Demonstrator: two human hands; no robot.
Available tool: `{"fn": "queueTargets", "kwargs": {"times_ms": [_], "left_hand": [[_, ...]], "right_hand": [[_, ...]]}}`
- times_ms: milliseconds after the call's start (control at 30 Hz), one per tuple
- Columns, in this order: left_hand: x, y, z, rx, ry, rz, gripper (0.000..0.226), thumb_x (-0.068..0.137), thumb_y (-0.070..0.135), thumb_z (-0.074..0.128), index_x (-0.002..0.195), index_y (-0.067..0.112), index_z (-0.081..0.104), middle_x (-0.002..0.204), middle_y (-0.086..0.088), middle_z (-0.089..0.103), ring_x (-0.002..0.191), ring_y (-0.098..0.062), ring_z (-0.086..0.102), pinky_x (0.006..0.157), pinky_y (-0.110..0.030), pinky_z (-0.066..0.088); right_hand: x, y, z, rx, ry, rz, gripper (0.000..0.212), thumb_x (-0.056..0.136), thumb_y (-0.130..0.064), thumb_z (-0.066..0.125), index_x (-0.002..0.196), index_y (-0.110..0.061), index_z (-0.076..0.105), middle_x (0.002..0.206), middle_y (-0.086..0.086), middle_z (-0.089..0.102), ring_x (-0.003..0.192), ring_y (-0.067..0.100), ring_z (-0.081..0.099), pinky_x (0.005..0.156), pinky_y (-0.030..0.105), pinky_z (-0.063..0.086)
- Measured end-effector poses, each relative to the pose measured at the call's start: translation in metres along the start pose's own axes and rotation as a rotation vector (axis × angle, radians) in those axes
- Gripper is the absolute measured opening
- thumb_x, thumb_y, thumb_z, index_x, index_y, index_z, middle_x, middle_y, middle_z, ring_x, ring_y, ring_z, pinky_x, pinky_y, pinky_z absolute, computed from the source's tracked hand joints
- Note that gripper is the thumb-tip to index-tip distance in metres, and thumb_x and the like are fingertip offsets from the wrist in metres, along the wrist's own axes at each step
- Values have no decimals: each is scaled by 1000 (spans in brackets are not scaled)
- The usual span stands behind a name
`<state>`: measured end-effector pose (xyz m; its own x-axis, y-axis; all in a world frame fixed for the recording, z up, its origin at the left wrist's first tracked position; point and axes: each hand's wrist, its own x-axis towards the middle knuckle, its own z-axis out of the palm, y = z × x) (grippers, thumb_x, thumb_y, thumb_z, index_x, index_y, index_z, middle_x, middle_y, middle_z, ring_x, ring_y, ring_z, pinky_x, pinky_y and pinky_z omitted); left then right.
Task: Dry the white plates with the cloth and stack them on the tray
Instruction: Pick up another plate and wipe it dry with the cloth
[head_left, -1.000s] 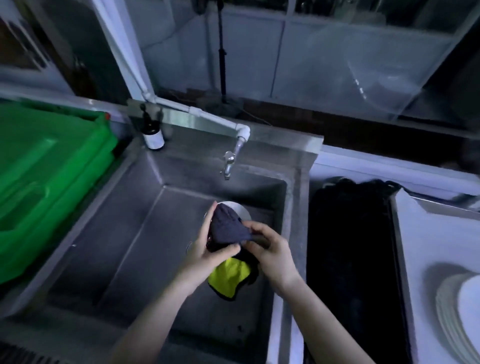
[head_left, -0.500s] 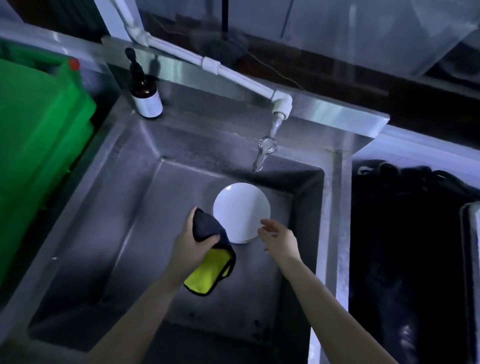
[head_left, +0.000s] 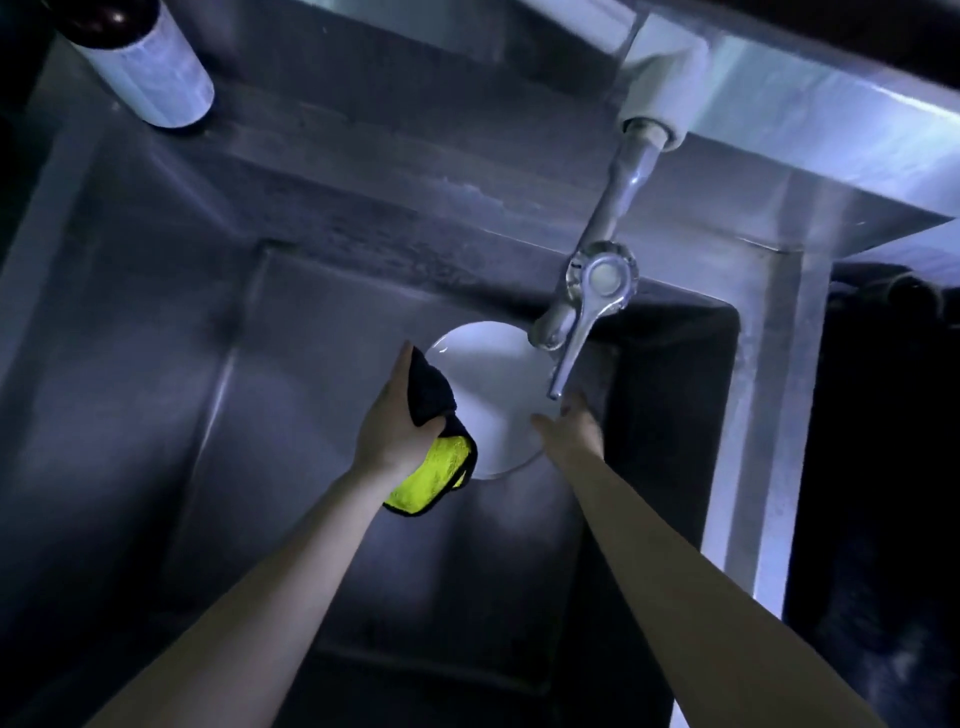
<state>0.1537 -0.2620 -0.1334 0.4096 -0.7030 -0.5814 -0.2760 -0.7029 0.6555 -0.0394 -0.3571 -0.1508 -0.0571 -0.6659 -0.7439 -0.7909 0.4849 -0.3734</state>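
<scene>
At the far left, on the ledge behind the basin, a dark glass bottle (head_left: 150, 78), round in section, with a pale smooth label. Below it, the sink (head_left: 156, 364): dull brushed steel, streaked, deep and square-cornered, straight-walled.

Near the middle, over the basin floor, the left hand (head_left: 395, 431), curled tight round a folded cloth (head_left: 439, 460). Plush and fuzzy, dark on one face, bright yellow on the other, bound with a dark edge. Long axis of the cloth near to far, dark end pointing away toward the back wall, yellow end down by the wrist.

Just right of it and partly under it, the white plate (head_left: 493, 395), down in the sink toward the back right corner. Round, smooth, glossy, face turned up to the camera, seen as an oval drawn out near to far. Flat or leaning on the wall: not clear.

Above its far edge, a polished chrome tap (head_left: 587, 306), lever pointing down, hung from a white plastic pipe fitting (head_left: 654, 109).

At the plate's right rim, the right hand (head_left: 571, 431), wide, fingers straight and reaching forward, thumb over the white; actual contact not clear.

Far right, beyond the steel wall, a dark recess (head_left: 883, 467), contents unreadable.
</scene>
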Motion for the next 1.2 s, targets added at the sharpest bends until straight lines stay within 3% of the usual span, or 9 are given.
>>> {"fn": "queueTargets", "kwargs": {"times_ms": [200,367,467,600,700,800,933,1067,1200], "left_hand": [[15,-11,5,57,-20,-9,100,85,19,71,156,36,3,144,1,53,128,-27,52,91,-29,43],[12,-13,14,74,-34,-13,99,87,21,71,155,38,2,144,0,53,125,-30,54,88,-33,46],[8,-13,17,97,-42,-6,99,87,26,70,154,42,-1,145,1,51,123,-31,56,92,-38,49],[3,-13,12,49,-49,-35,97,91,22,67,155,38,-4,147,-1,50,125,-31,55,95,-38,47],[-5,-12,4,30,-28,-62,91,92,19,65,156,30,0,139,-9,56,120,-36,57,87,-36,45],[-15,-12,-7,31,-23,-64,80,94,19,62,155,22,10,132,-15,60,115,-39,59,84,-38,46],[-38,-13,-27,79,-61,-49,62,98,28,53,150,29,18,131,-13,60,115,-37,57,89,-42,46],[-69,-13,-48,16,-77,-26,56,83,50,48,135,49,28,120,0,64,109,-26,60,95,-45,47],[-107,-11,-61,-105,-80,88,54,94,22,59,143,28,38,125,4,60,116,-19,57,90,-18,42]], "right_hand": [[14,9,12,176,80,67,43,81,-23,67,123,-15,62,121,16,60,99,32,63,83,37,53],[18,12,10,217,107,33,46,74,-32,74,116,-20,60,116,7,63,99,28,64,89,44,55],[17,14,6,276,83,10,42,79,-22,76,118,-16,61,112,3,66,99,26,64,86,43,55],[12,17,2,392,31,3,18,89,-6,68,102,-17,64,103,7,68,101,32,65,81,40,54],[3,16,2,486,-21,65,21,93,-4,59,91,-25,63,103,7,68,101,34,65,77,45,58],[-11,12,-1,499,-73,39,24,94,-2,56,98,-25,62,108,9,67,101,36,66,77,51,60],[-39,4,-9,489,-76,-26,25,91,1,58,112,-13,60,108,9,64,100,36,66,61,38,58],[-88,1,-23,277,36,-190,26,88,-5,59,105,-23,66,96,-1,70,97,29,67,81,51,58],[-144,11,-45,204,105,-313,32,87,-2,56,110,-20,69,89,-2,70,91,28,66,77,44,58]]}}
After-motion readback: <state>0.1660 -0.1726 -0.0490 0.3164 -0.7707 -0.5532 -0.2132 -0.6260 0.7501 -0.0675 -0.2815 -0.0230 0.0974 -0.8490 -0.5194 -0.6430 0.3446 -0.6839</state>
